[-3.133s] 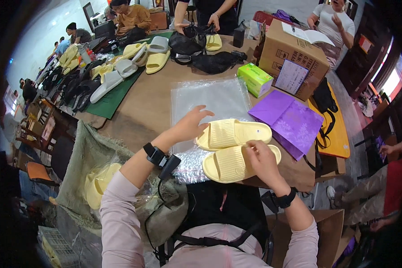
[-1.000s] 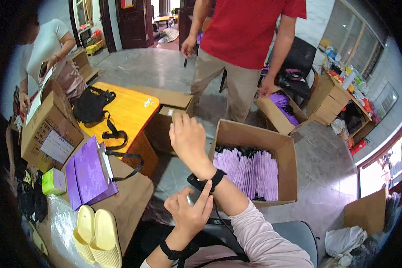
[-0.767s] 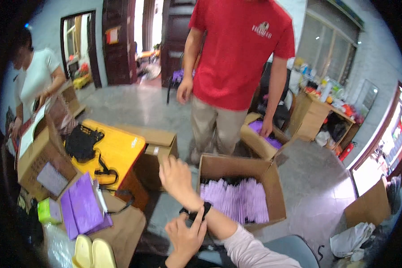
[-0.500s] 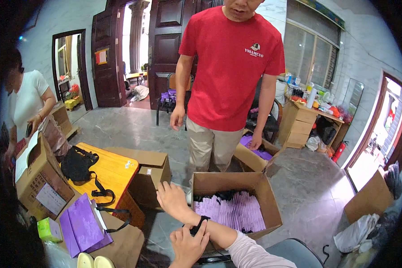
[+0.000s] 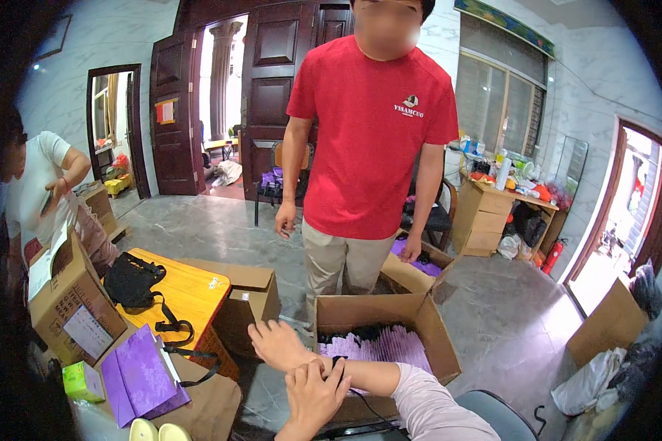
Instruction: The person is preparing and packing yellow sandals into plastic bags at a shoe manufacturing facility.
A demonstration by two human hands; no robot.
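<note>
My right forearm, in a pale sleeve, reaches across from the lower right. My right hand (image 5: 278, 345) is held out empty, back upward, fingers apart. A black wristband (image 5: 338, 367) circles that wrist, and a thin dark cord runs below it. From the lower edge comes my left hand (image 5: 315, 397), its bent fingers pressed on the band and wrist; they hide part of the band. Just beyond my forearm stands an open cardboard box (image 5: 441, 334) with tightly packed light-purple packets (image 5: 390, 349) and black material behind them.
A yellow table (image 5: 202, 275) bears a black bag (image 5: 134, 275). Nearer lie a purple paper bag (image 5: 143, 375) and a green box (image 5: 82, 382). A person in a red shirt (image 5: 375, 140) stands beyond the open box; another person (image 5: 48, 165) is at left. A chair (image 5: 493, 415) is at lower right.
My left hand has shifted slightly up, its fingers now lying closer over the wristband. My right hand has moved slightly left and down. The view has tilted a little.
</note>
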